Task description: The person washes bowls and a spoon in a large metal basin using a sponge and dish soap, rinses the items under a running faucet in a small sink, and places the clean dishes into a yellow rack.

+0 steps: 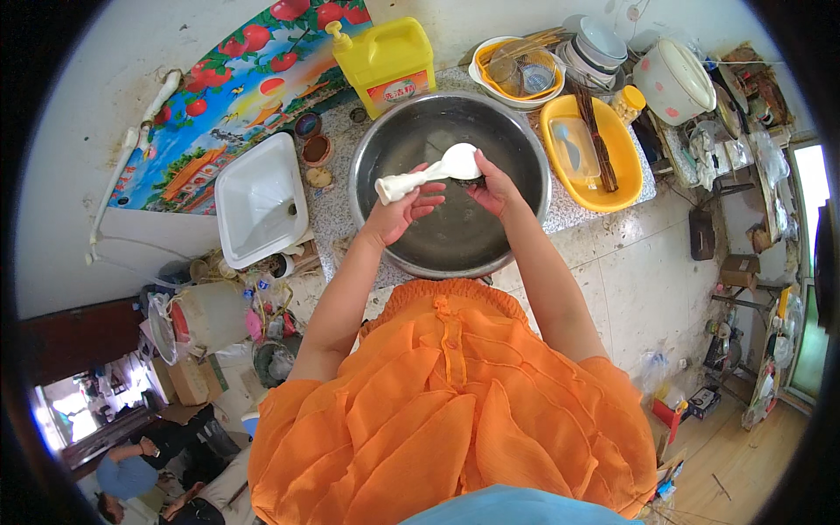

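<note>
A white plastic spoon (pixel 459 162) with a thick handle is held level above a large round metal basin (pixel 453 268). Its handle lies across my left hand (pixel 408 205), thumb over the top and the other fingers partly spread beneath. My right hand (pixel 497 187) grips the edge of the spoon's rounded head, with the thumb on the upper face. Something small and dark shows under the head by the right fingers; what it is I cannot tell. Shallow, cloudy water (pixel 453 226) appears to cover the basin's bottom.
Left of the basin is a white rectangular sink (pixel 262 252); behind stands a yellow detergent jug (pixel 394 56). On the right, a yellow tub (pixel 594 202) holds chopsticks and a clear container. Stacked bowls (pixel 600 42) and a nested strainer basket (pixel 489 56) sit behind. Another person (pixel 128 472) is at lower left.
</note>
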